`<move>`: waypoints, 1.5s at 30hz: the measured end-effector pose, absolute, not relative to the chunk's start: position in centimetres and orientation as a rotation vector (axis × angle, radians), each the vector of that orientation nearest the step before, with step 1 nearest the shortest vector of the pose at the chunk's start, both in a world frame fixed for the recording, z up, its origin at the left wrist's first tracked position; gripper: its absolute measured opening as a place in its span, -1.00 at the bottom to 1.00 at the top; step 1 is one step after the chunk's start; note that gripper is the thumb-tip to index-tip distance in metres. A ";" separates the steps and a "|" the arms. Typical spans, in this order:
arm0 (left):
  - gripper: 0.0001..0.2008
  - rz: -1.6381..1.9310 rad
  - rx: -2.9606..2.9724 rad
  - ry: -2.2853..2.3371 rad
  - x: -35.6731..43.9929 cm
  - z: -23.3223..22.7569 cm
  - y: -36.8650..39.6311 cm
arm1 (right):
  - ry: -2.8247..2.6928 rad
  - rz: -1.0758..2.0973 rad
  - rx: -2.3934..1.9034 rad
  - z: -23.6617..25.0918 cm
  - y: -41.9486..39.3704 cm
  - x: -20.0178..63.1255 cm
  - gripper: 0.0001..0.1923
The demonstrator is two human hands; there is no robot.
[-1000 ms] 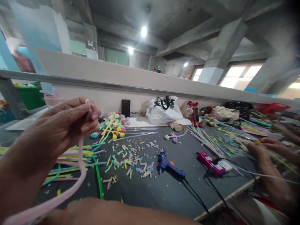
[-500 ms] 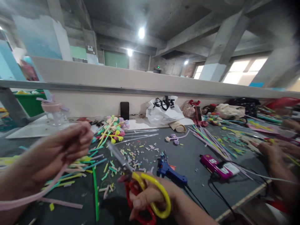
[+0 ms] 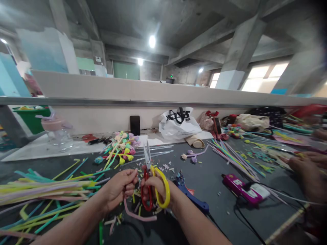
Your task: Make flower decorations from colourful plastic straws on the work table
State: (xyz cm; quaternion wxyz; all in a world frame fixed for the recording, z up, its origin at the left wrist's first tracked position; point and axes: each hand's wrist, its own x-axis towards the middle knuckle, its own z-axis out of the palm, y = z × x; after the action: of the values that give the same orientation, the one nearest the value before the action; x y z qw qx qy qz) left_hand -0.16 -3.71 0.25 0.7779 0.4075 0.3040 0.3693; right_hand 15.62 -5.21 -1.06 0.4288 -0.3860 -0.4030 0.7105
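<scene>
My right hand point(image 3: 156, 188) grips scissors point(image 3: 152, 180) with one yellow and one red handle loop, blades pointing up and away. My left hand point(image 3: 119, 189) is pinched right beside the scissors, holding the end of a pink pipe cleaner point(image 3: 139, 215) that curls down onto the dark table point(image 3: 209, 177) below both hands. Small cut pieces of coloured pipe cleaner point(image 3: 163, 167) lie scattered just beyond the hands.
A pile of long coloured pipe cleaners point(image 3: 43, 189) lies at left. A blue glue gun point(image 3: 191, 197) and a pink glue gun point(image 3: 242, 190) with cords lie at right. Finished pipe-cleaner flowers point(image 3: 122, 146), a white bag point(image 3: 178, 124) and a phone point(image 3: 134, 125) sit by the back wall. Another person's hand point(image 3: 306, 170) works at right.
Both hands dropped lower and came together at the centre. The scissors swung upright beside my left hand. The long pink pipe cleaner now shows only as a short curl on the table.
</scene>
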 end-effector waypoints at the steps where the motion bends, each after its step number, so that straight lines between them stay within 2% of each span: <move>1: -0.73 0.800 0.881 0.660 0.1 0.0 -3.5 | -1.007 1.760 -0.958 -1.4 -4.9 15.6 -0.61; 9: -0.73 0.759 0.867 0.659 1.2 -0.9 -4.9 | -0.924 1.611 -0.753 -2.0 -4.6 16.4 -0.40; 15: -0.74 0.631 0.845 0.669 1.3 -0.3 -5.6 | -0.945 1.657 -0.745 -1.0 -5.2 16.2 -0.40; 19: -0.78 0.582 0.875 0.686 1.5 -0.6 -5.8 | -1.020 1.708 -0.778 -1.3 -5.4 16.3 -0.47; 29: -0.83 0.593 0.855 0.703 1.6 -0.7 -5.8 | -1.007 1.599 -0.851 -2.4 -5.1 16.4 -0.54; 32: -0.87 0.601 0.853 0.700 1.6 -1.1 -5.8 | -1.028 1.578 -0.835 -2.6 -5.3 16.5 -0.52; 40: -0.79 0.622 0.950 0.716 1.9 -1.6 -5.7 | -1.068 1.499 -0.879 -1.6 -5.3 16.1 -0.35; 45: -0.83 0.665 0.868 0.624 0.8 -1.1 -4.5 | -1.098 1.536 -0.994 -0.6 -5.3 17.2 -0.44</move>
State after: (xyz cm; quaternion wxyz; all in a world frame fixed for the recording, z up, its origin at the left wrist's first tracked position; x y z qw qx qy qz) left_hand 0.79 -4.52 -1.08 0.8085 0.4057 0.2916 0.3109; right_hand 17.17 -5.31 -0.58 0.4827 -0.4079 -0.4506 0.6305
